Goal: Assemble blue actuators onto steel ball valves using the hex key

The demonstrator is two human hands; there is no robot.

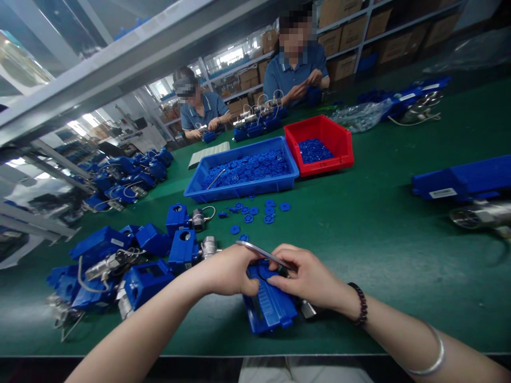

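- At the near edge of the green tabletop (pixel 371 250), around its middle: one blue housing (pixel 275 306), lying beneath my two hands, a metal fitting (pixel 308 309) showing at its right side.
- My left hand (pixel 231 270): closed on the housing's far left corner, thumb bent over it; most fingers were hidden.
- My right hand (pixel 305 272): half curled, fingers closed on a slim metal rod (pixel 261 251), thumb on the housing. The rod slanted over the housing, its free end above my left hand.
- On my right arm: one dark beaded bracelet (pixel 362 304), one silver bangle (pixel 434 355).
- Toward the tabletop's near left corner: a heap of blue units (pixel 99 243) with metal fittings.
- Beyond my hands: loose blue discs (pixel 269 218), scattered before a blue tray (pixel 241 190) full of similar pieces; touching its right end, a red bin (pixel 329 165) of small blue parts.
- At the far edge: two co-workers (pixel 295 69), hands on blue pieces.
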